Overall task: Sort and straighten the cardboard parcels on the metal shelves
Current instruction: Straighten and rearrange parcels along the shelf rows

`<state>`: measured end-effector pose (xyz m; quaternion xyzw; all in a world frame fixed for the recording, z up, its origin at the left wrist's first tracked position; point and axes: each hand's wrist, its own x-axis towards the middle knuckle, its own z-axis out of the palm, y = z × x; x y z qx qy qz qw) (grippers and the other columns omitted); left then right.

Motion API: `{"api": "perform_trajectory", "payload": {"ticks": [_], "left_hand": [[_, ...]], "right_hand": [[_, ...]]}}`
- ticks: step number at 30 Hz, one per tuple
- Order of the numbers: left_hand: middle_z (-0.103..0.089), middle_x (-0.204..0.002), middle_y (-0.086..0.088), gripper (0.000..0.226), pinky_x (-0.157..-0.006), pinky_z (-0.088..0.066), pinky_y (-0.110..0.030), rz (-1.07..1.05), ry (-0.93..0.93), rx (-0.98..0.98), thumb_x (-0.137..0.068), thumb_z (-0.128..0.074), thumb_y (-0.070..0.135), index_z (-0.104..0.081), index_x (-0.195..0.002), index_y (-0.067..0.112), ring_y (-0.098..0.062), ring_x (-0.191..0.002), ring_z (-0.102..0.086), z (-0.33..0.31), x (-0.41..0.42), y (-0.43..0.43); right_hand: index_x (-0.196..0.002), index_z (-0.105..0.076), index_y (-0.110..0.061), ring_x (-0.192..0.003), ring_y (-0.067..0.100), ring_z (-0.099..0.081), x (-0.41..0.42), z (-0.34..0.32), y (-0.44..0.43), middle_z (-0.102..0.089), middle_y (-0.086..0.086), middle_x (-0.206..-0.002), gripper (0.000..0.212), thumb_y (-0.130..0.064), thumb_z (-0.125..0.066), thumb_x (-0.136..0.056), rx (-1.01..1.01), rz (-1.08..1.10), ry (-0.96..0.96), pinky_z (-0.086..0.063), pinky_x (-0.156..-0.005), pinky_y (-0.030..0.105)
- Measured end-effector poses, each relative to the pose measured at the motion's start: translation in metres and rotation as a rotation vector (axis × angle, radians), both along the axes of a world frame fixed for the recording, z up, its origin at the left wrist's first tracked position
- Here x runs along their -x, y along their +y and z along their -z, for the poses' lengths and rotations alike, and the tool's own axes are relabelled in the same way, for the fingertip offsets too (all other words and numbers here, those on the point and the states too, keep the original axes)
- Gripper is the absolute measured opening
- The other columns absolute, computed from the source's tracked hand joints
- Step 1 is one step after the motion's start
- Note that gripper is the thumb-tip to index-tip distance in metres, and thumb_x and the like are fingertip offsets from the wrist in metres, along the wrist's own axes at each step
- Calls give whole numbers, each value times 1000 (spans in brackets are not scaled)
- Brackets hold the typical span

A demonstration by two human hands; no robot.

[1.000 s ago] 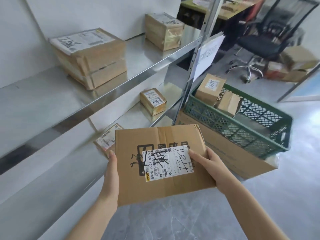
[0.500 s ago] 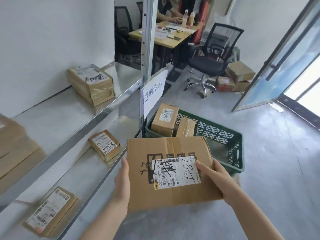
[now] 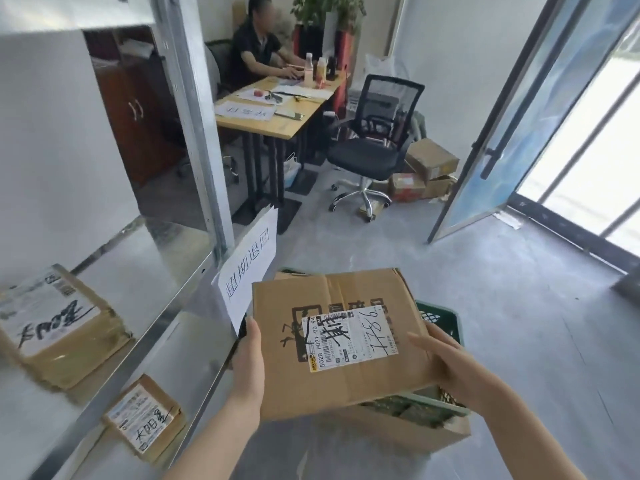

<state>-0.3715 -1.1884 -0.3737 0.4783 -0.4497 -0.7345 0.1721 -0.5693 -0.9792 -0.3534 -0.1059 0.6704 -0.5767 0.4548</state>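
Within the last second the labelled parcel moves right, clear of the metal shelves, and now hangs over the green crate, left hand and right hand each gripping a side edge, indicating sorting into the crate rather than shelving

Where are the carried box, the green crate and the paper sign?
Carried cardboard parcel (image 3: pixel 349 341): head view, on its white shipping label.
Green plastic crate (image 3: pixel 446 326): head view, on its visible corner wall.
Paper sign (image 3: pixel 249 275): head view, on the middle of the sheet.
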Motion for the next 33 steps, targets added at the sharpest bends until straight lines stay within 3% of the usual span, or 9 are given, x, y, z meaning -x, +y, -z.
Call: {"api": "perform_trajectory", "payload": {"ticks": [3, 7, 9, 15, 20, 22, 25, 30, 33], "left_hand": [[-47, -144, 5, 112, -110, -32, -52, -46, -38, 14, -47, -32, 102, -43, -138, 39, -22, -134, -42, 18, 38, -16], [-52, -128, 10, 72, -106, -33, -38, -62, -32, 178, -81, -32, 79, -45, -134, 31, -16, -119, -47, -15, 90, -13], [-57, -117, 13, 55, -96, -41, -37, -26, -39, 263, -81, -28, 68, -44, -124, 38, -12, -105, -53, -24, 118, -15], [-59, -97, 17, 48, -94, -48, -45, 33, -226, 345, -90, -20, 65, -43, -119, 35, -13, -91, -56, -26, 172, -28], [-58, -129, -3, 79, -84, -57, -47, 21, -225, 176, -77, -36, 80, -24, -139, 33, -27, -108, -61, 2, 195, -34], [-47, -143, -5, 92, -92, -53, -50, 52, -241, 176, -65, -38, 90, 3, -140, 54, -30, -120, -56, 14, 200, -36], [-39, -150, -6, 83, -101, -43, -54, 40, -302, 125, -55, -42, 96, 3, -121, 75, -32, -132, -45, 49, 200, -44], [-48, -138, -10, 62, -75, -59, -40, -26, -216, -10, -87, -57, 53, -19, -135, 41, -26, -114, -58, 70, 205, -32], [-39, -145, -11, 67, -89, -54, -41, -11, -245, -37, -88, -57, 50, -15, -138, 33, -27, -121, -53, 99, 203, -23]], "right_hand": [[-130, -59, -27, -107, 26, -68, 39, -10, -7, -68, 4, -124, 64, -31, -79, -69, 78, -68, -52, -58, -78, 38], [-129, -59, -26, -108, 28, -67, 107, -20, -25, -69, 5, -123, 82, -34, -89, -53, 42, -144, -69, -55, -89, 44], [-130, -56, -28, -111, 28, -65, 147, -29, -38, -69, 4, -121, 86, -33, -89, -51, -5, -209, -35, -51, -95, 46], [-126, -51, -20, -104, 23, -65, 242, -47, -74, -61, 12, -122, 108, -38, -98, -30, -52, -371, 36, -57, -78, 28], [-126, -59, -20, -102, 23, -65, 299, -24, -112, -66, 9, -119, 95, -43, -95, -41, -101, -403, 45, -53, -75, 28], [-128, -59, -22, -93, 19, -59, 313, -13, -126, -64, 7, -111, 92, -42, -94, -44, -146, -386, 22, -50, -59, 22], [-128, -60, -21, -86, 17, -56, 325, 9, -146, -62, 5, -100, 76, -35, -90, -59, -186, -404, 12, -43, -55, 24], [-126, -61, -11, -84, 19, -56, 327, 55, -166, -62, 6, -94, 71, -18, -84, -59, -149, -306, 5, -40, -67, 32], [-125, -56, -7, -93, 24, -59, 321, 87, -174, -63, 9, -103, 77, -11, -87, -54, -135, -223, -3, -46, -92, 43]]}}
